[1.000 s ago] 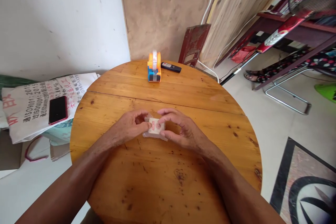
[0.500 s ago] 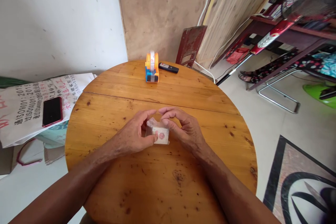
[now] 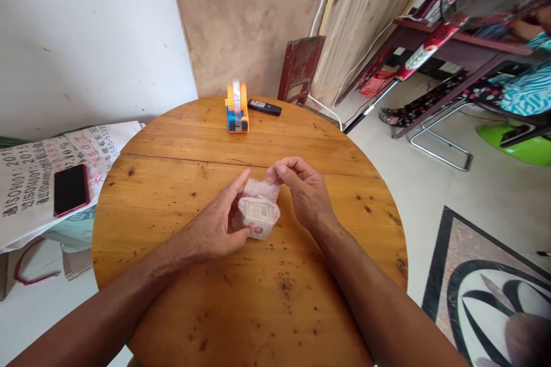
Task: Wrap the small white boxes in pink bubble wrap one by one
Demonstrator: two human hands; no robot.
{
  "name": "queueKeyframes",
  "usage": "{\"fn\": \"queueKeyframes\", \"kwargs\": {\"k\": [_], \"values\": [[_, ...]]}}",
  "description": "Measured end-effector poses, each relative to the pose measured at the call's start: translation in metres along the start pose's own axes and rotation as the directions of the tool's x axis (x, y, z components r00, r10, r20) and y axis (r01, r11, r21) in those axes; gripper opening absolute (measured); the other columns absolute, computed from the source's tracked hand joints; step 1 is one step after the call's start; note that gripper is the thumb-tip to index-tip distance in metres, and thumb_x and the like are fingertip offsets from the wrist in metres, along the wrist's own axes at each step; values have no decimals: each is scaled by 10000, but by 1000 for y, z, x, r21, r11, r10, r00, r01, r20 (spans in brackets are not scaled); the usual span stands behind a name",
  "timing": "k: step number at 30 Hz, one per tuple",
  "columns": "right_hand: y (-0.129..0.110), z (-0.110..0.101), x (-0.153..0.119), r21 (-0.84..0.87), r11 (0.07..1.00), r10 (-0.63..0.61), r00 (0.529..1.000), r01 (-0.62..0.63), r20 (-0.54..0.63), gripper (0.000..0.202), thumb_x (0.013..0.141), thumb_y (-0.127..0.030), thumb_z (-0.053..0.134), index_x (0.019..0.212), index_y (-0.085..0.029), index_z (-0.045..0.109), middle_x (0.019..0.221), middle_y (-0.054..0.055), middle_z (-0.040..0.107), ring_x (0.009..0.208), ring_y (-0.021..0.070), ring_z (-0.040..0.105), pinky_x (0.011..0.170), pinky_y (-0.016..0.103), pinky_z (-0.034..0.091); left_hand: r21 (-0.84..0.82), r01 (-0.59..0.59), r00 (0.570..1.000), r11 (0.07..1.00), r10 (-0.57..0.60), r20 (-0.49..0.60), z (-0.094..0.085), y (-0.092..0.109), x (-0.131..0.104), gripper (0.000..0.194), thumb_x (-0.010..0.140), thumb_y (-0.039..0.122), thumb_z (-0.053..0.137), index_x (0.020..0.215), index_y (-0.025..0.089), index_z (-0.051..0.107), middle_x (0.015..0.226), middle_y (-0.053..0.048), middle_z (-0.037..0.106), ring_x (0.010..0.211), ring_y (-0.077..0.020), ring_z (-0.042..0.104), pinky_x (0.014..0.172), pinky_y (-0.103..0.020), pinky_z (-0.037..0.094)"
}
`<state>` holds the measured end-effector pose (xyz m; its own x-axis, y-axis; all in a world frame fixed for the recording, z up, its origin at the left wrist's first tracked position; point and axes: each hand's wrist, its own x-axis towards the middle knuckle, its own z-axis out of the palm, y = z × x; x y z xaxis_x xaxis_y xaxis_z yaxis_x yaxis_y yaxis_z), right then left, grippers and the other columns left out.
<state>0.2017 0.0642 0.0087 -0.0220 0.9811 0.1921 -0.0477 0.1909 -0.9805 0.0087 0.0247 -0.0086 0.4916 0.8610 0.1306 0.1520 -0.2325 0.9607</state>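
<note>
A small white box (image 3: 260, 215) with printing on it sits at the middle of the round wooden table (image 3: 193, 315). Translucent bubble wrap (image 3: 260, 189) lies around it, with a flap standing up at the far side. My left hand (image 3: 218, 219) grips the box from the left, thumb at its near face and fingers behind. On the right, my right hand (image 3: 307, 192) is closed in a pinch on the raised edge of the wrap. The fingertips of the left hand are partly hidden behind the box.
An orange and blue tape dispenser (image 3: 237, 108) and a black remote control (image 3: 264, 107) are at the table's far edge. A phone (image 3: 71, 189) rests on white sacks (image 3: 26, 206) at left. Beyond the table stand a chair (image 3: 301, 66) and a fan; a person sits at right.
The box has tipped so its top face shows more. My right hand has moved up and closed on the wrap, whose flap now spreads wider. The whole view has shifted slightly.
</note>
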Motion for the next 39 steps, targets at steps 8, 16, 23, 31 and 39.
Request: {"fn": "queueKeyframes", "kwargs": {"k": [8,16,23,31,39], "values": [[30,-14,22,-1,997,76,989,-77,-123,160,746,-325,687,734,-189,603,625,-26,610,535,107,501,523,243,384,168,4,999,986,-13,50,-4,3,-1,902,723,139,643,1511,214,211,1447,-134,457,1299,-292,486,1101,-456,387],[24,-26,27,2,997,69,966,-71,-249,174,702,-325,705,748,-184,613,647,-30,606,454,67,403,424,210,311,408,-149,988,901,118,102,-5,0,-4,455,724,152,655,1150,221,510,1402,-122,468,1305,-277,472,1060,-439,428],[3,-40,29,125,991,1,927,50,-375,300,712,-319,694,968,-251,553,1001,0,635,829,130,643,650,239,502,589,-120,977,799,199,-71,6,-7,-2,389,792,216,650,1134,209,465,1436,-198,414,1448,-322,283,1042,-476,442],[-30,-15,-9,-488,872,79,980,22,185,270,787,-439,655,692,-193,597,603,-28,512,539,105,441,518,255,328,427,-79,993,901,107,-40,9,6,-4,367,702,184,696,1036,217,546,1521,-146,308,1435,-361,283,1075,-501,398],[-31,-2,-23,-774,631,148,971,54,188,417,715,-556,702,875,-212,527,719,-16,580,588,125,477,564,259,322,-114,166,955,980,-188,-228,-5,10,1,74,755,259,579,791,197,595,1107,-102,632,1313,-317,445,872,-399,503]]}}
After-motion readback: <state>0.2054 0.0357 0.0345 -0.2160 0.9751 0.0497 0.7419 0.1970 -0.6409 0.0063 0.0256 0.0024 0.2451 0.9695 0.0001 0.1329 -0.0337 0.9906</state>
